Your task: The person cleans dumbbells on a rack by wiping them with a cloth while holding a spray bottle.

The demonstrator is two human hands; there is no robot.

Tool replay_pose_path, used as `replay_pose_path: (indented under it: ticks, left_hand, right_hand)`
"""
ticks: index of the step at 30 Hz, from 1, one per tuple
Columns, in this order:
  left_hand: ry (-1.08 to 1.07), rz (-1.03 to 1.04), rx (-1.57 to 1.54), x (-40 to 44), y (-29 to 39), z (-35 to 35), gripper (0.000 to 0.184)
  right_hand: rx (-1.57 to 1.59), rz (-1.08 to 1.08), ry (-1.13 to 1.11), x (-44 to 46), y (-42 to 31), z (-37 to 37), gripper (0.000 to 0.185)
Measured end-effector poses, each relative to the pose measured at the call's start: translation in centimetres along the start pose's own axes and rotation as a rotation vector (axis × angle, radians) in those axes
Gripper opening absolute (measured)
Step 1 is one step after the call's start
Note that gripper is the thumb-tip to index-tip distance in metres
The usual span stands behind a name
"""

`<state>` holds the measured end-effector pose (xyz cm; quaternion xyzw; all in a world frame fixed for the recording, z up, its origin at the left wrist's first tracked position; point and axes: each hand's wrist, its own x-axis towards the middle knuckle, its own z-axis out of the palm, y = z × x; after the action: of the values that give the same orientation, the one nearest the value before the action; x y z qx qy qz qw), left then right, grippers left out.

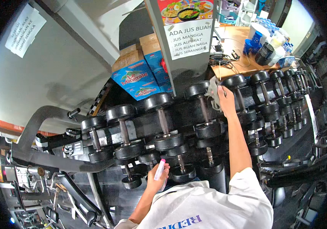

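Note:
My left hand (155, 180), low in front of my shirt, is wrapped round a slim clear spray bottle (159, 171) with a pink top. Stretched forward, my right hand (226, 100) grips a crumpled grey cloth (213, 94). The cloth hangs between two dumbbells on the upper tier, beside the end of a black dumbbell (197, 90) on its left. Whether it touches that dumbbell, I cannot tell. On the cloth's right lies another dumbbell (235, 81). Below the bottle hand's level of reach, a smaller dumbbell (182, 173) rests on the lower tier.
Several more dumbbells fill the two-tier rack (133, 129). Behind it are blue water cartons (135, 78) and a pillar with a paper sign (188, 40). A wooden table (232, 36) carries cables, cups and bottles. Gym machine frames (52, 160) stand at left.

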<state>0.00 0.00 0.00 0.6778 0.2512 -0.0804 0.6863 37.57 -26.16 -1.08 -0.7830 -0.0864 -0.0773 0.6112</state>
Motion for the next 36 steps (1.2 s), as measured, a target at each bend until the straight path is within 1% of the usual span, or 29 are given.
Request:
replay_pose_path:
  ticks: [2,3,5,6,7,8,9,10,11,13,14,16,17,19,20,21,23,24,25,27,28,30,31,33,35,36]
  left_hand:
    - [-0.030,-0.012,0.034,1.1,0.4,0.7,0.038]
    - [-0.027,0.000,0.075,0.5,1.2,-0.8,0.038]
    - [0.026,0.051,0.035,1.2,0.9,0.6,0.037]
    - [0.035,0.077,0.007,1.2,0.7,0.9,0.036]
    - [0.025,0.083,0.009,1.3,0.9,1.0,0.036]
    - [0.025,0.073,0.011,1.3,1.0,1.0,0.036]
    - [0.026,0.065,0.013,1.3,1.1,1.0,0.037]
    - [0.026,0.078,0.006,1.3,1.1,1.1,0.037]
    - [0.024,0.083,0.004,1.1,1.2,1.1,0.037]
    - [0.026,0.062,0.032,0.3,1.7,1.2,0.038]
    - [0.028,0.068,0.030,0.1,1.5,1.1,0.038]
    - [0.025,0.127,0.000,-0.7,0.6,0.8,0.038]
    - [0.035,0.135,-0.015,-1.0,0.2,0.7,0.030]
    - [0.046,0.118,-0.061,-1.5,-0.5,0.6,0.030]
    - [0.039,0.118,-0.067,-1.6,-0.7,0.3,0.030]
    - [0.034,0.126,-0.056,-1.8,-0.9,0.1,0.030]
    - [0.021,0.123,-0.053,-2.6,-1.5,-0.3,0.031]
    - [0.028,0.112,-0.069,-2.7,-1.7,-0.6,0.031]
    - [0.038,0.100,-0.086,-2.9,-1.9,-0.9,0.031]
    - [0.053,0.099,-0.101,-3.1,-2.4,-1.3,0.031]
    - [0.047,0.105,-0.075,-3.4,-2.4,-1.7,0.031]
    - [0.027,0.113,-0.037,-3.6,-2.8,-2.5,0.031]
    - [0.000,0.100,-0.036,-3.6,-3.3,-2.8,0.032]
    - [-0.044,0.092,-0.035,-3.6,-4.0,-3.1,0.032]
    - [-0.118,0.128,0.051,-3.4,-4.5,-3.1,0.032]
    - [-0.133,0.098,0.064,-3.5,-4.1,-3.0,0.033]
  right_hand:
    - [-0.090,0.180,-0.015,-1.4,0.6,-2.1,0.039]
    - [-0.132,0.188,0.034,-3.2,-0.7,-0.9,0.037]
    - [-0.191,0.132,0.092,-3.8,-2.2,-1.6,0.033]
    - [-0.242,0.024,0.167,-3.8,-2.3,-1.1,0.030]
    - [-0.251,0.035,0.199,-3.7,-3.4,-0.3,0.030]
    - [-0.281,0.056,0.179,-3.8,-4.6,0.6,0.031]
    - [-0.368,0.011,0.148,-4.0,-4.8,1.8,0.032]
    - [-0.495,0.051,0.047,-4.3,-5.8,2.9,0.033]
    - [-0.560,0.052,-0.039,-4.6,-4.9,4.2,0.036]
    - [-0.800,0.148,-0.259,-5.3,-5.2,5.9,0.039]
    - [-0.800,0.141,-0.258,-5.5,-5.2,6.0,0.039]
    - [-0.778,0.167,-0.331,-5.9,-4.9,5.9,0.042]
    - [-0.779,0.163,-0.324,-5.8,-4.5,5.8,0.042]
    - [-0.939,0.088,-0.495,-5.7,-3.4,5.7,0.042]
    - [-1.017,0.083,-0.537,-5.2,-2.9,5.6,0.039]
    - [-1.027,0.088,-0.536,-4.6,-2.6,5.0,0.039]
    - [-1.036,-0.022,-0.797,-3.8,-2.0,3.1,0.033]
    - [-0.907,-0.015,-0.807,-3.8,-3.2,1.5,0.031]
    - [-0.751,0.046,-0.738,-4.2,-4.2,-0.1,0.030]
    - [-0.659,0.189,-0.569,-5.6,-6.6,-2.8,0.028]
    - [-0.662,0.193,-0.565,-6.6,-6.8,-3.3,0.028]
    - [-0.850,0.049,-0.392,-9.9,-7.0,-4.0,0.027]
    - [-0.723,-0.071,-0.286,-12.0,-4.2,-3.3,0.026]
    - [-0.764,-0.410,-0.162,-15.4,-6.3,-0.8,0.026]
    - [-0.820,-0.538,-0.190,-17.8,-7.1,1.5,0.024]
    - [-0.857,-0.563,-0.267,-18.8,-6.8,2.7,0.023]
